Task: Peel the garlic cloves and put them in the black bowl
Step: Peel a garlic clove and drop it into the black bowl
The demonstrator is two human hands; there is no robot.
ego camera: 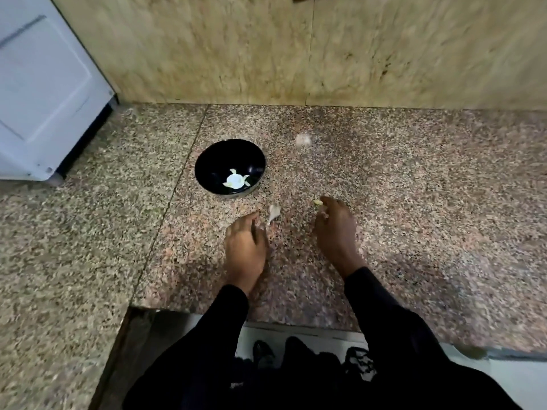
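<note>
The bowl stands on the speckled table with pale peeled cloves at its bottom. Nearer the person than the bowl, the left hand rests palm down, fingers curled; what it holds cannot be told. A garlic piece lies just beside its fingertips. Right of the bowl, the right hand pinches a small clove. Another pale blurred piece lies beyond, near the wall.

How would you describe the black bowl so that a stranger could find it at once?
Look at the speckled granite counter below the beige wall. The black bowl stands left of centre, beyond the left hand. It is the only dark round thing there, with pale garlic pieces inside.
</note>
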